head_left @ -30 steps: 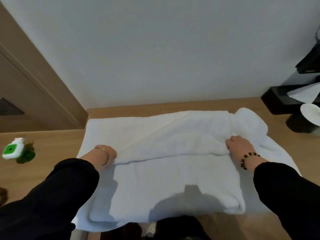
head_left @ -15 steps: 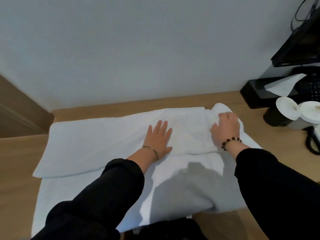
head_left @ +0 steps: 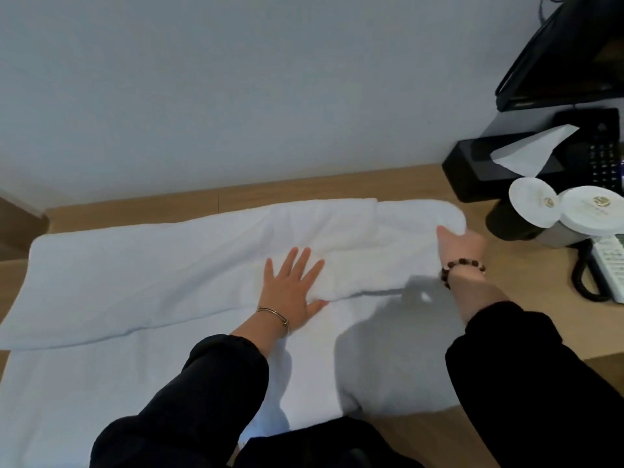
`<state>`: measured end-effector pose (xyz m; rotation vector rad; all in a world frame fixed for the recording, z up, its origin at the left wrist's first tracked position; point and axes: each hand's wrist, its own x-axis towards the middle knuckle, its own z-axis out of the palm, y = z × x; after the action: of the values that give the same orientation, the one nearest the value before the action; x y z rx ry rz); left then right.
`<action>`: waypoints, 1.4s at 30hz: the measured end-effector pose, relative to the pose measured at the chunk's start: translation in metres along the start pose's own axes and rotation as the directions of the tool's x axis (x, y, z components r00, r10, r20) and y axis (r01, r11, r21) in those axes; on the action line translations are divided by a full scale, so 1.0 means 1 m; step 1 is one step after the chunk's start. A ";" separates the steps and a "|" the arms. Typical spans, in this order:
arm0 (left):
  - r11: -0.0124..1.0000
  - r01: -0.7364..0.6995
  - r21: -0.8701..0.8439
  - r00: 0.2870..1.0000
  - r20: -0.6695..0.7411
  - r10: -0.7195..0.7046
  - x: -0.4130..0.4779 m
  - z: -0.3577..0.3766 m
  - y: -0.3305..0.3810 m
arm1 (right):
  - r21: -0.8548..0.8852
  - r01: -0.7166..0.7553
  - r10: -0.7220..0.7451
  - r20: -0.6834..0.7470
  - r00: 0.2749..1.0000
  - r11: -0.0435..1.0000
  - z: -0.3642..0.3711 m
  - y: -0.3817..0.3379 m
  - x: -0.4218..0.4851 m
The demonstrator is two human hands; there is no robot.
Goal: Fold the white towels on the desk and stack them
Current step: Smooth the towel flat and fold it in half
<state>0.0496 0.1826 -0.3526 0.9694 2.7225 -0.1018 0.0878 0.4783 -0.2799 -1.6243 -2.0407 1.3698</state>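
A large white towel [head_left: 152, 265] lies spread across the wooden desk [head_left: 526, 285], its far half doubled over toward me. My left hand [head_left: 292, 285] presses flat on the middle of the doubled layer, fingers spread. My right hand [head_left: 461, 246] grips the towel's right end, which is raised slightly off the lower layer and casts a shadow under it. The right hand's fingers are hidden by the cloth. Both arms wear black sleeves.
On the desk at right stand a black tissue box [head_left: 479, 170], two cups with white paper lids [head_left: 535, 206], and a corded phone [head_left: 607, 261]. A dark screen [head_left: 574, 62] stands above them. A pale wall [head_left: 236, 96] rises just behind the towel.
My left hand moved from the towel's left edge to its middle and lies flat. My right hand shifted to the towel's right end and lifted it slightly. The view swung right.
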 end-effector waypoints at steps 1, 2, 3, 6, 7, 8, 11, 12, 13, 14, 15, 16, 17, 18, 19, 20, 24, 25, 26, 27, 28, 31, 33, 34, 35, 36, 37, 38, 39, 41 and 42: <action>1.000 0.008 0.009 1.000 -0.009 -0.008 -0.001 0.000 0.001 | -0.032 -0.074 0.076 0.070 0.995 0.997 -0.001 0.014 -0.004; 1.000 0.015 0.014 1.000 -0.014 -0.015 -0.001 0.000 0.002 | -0.095 -0.113 0.127 0.147 0.981 0.989 -0.001 0.025 -0.007; 1.000 0.020 0.012 1.000 -0.014 -0.020 -0.001 0.000 0.002 | -0.158 -0.113 0.145 0.207 0.968 0.981 0.001 0.032 -0.009; 1.000 0.023 0.009 1.000 -0.012 -0.023 0.000 0.001 0.002 | -0.198 -0.008 0.058 0.250 0.966 0.980 0.016 0.034 -0.010; 1.000 0.025 0.013 1.000 -0.015 -0.025 0.001 0.002 0.002 | -0.207 0.034 0.019 0.250 0.968 0.978 0.023 0.034 -0.008; 0.999 0.029 0.018 0.999 -0.018 -0.029 0.004 0.003 0.000 | -0.225 0.077 -0.020 0.248 0.969 0.971 0.031 0.032 -0.006; 0.998 0.051 0.024 0.998 -0.032 -0.050 0.018 0.004 -0.008 | -0.267 0.180 -0.115 0.241 0.964 0.947 0.047 0.021 0.007; 0.998 0.061 0.026 0.997 -0.043 -0.060 0.024 0.004 -0.012 | -0.262 0.191 -0.127 0.242 0.962 0.946 0.052 0.015 0.013; 0.997 0.072 0.026 0.996 -0.053 -0.070 0.032 0.004 -0.015 | -0.253 0.199 -0.136 0.245 0.960 0.947 0.057 0.008 0.021; 0.996 0.085 0.022 0.995 -0.062 -0.084 0.040 0.004 -0.019 | -0.243 0.205 -0.142 0.252 0.957 0.948 0.062 0.000 0.028; 0.995 0.100 0.017 0.993 -0.069 -0.099 0.049 0.004 -0.023 | -0.226 0.214 -0.152 0.265 0.952 0.950 0.067 -0.008 0.035; 0.994 0.110 0.010 0.991 -0.077 -0.109 0.058 0.002 -0.027 | -0.201 0.220 -0.158 0.284 0.946 0.954 0.072 -0.016 0.041; 0.993 0.117 0.006 0.990 -0.081 -0.117 0.068 -0.001 -0.032 | -0.165 0.220 -0.161 0.310 0.937 0.961 0.077 -0.025 0.047; 0.993 0.122 0.001 0.989 -0.082 -0.122 0.077 -0.005 -0.036 | -0.135 0.215 -0.159 0.336 0.928 0.967 0.082 -0.034 0.054; 0.992 0.128 -0.001 0.989 -0.076 -0.127 0.083 -0.008 -0.039 | -0.127 0.204 -0.148 0.355 0.923 0.971 0.085 -0.042 0.060; 0.991 0.131 0.000 0.989 -0.063 -0.131 0.087 -0.010 -0.042 | -0.154 0.184 -0.119 0.357 0.926 0.971 0.086 -0.052 0.066; 0.983 0.078 -0.168 0.980 -0.169 -0.107 0.081 -0.028 -0.038 | -0.242 0.088 -0.019 0.275 0.961 0.966 0.066 -0.087 0.088; 0.965 -0.011 -0.263 0.947 -0.312 -0.074 0.076 -0.035 -0.035 | -0.193 0.070 -0.020 0.247 0.969 0.979 0.058 -0.090 0.094; 0.948 -0.110 -0.300 0.870 -0.490 -0.054 0.071 -0.043 -0.030 | -0.128 0.032 -0.004 0.216 0.976 0.991 0.052 -0.089 0.099; 0.945 -0.179 -0.275 0.785 -0.618 -0.031 0.064 -0.049 -0.026 | -0.077 -0.017 0.031 0.175 0.984 0.997 0.044 -0.085 0.100; 0.955 -0.200 -0.219 0.752 -0.659 0.006 0.058 -0.055 -0.021 | -0.083 -0.041 0.052 0.132 0.990 0.996 0.040 -0.077 0.097; 0.980 -0.195 -0.034 0.896 -0.413 0.164 0.045 -0.059 0.002 | -0.349 0.079 -0.065 0.050 0.997 0.934 0.040 -0.051 0.081; 0.995 -0.097 0.013 0.986 -0.132 0.098 0.039 -0.048 0.012 | -0.574 0.235 -0.287 0.000 0.958 0.784 0.042 -0.039 0.066; 0.998 -0.054 -0.008 0.994 -0.098 0.053 0.035 -0.044 0.014 | -0.663 0.327 -0.433 0.004 0.901 0.674 0.043 -0.035 0.054; 0.997 -0.040 -0.064 0.991 -0.126 0.032 0.030 -0.042 0.015 | -0.692 0.426 -0.559 0.039 0.828 0.583 0.045 -0.030 0.041; 0.992 -0.047 -0.120 0.984 -0.174 0.025 0.024 -0.043 0.016 | -0.663 0.545 -0.653 0.111 0.749 0.513 0.049 -0.024 0.028; 0.985 -0.056 -0.160 0.982 -0.187 0.026 0.020 -0.044 0.016 | -0.616 0.663 -0.708 0.231 0.668 0.425 0.053 -0.014 0.012; 0.984 -0.068 -0.166 0.978 -0.208 0.033 0.016 -0.043 0.014 | -0.570 0.759 -0.711 0.388 0.586 0.315 0.057 -0.003 -0.004; 0.986 -0.072 -0.149 0.972 -0.233 0.036 0.011 -0.042 0.011 | -0.531 0.819 -0.651 0.547 0.526 0.215 0.059 0.010 -0.018; 0.987 -0.025 -0.156 0.958 -0.286 -0.021 -0.002 -0.038 -0.002 | -0.503 0.851 -0.452 0.730 0.512 0.151 0.058 0.034 -0.036; 0.979 0.019 -0.202 0.950 -0.302 -0.081 -0.010 -0.037 -0.009 | -0.522 0.839 -0.390 0.748 0.537 0.154 0.058 0.043 -0.037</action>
<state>0.0437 0.1752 -0.3147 0.9254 2.9659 0.3344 0.0935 0.4148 -0.3296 -0.1696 -3.4488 0.2765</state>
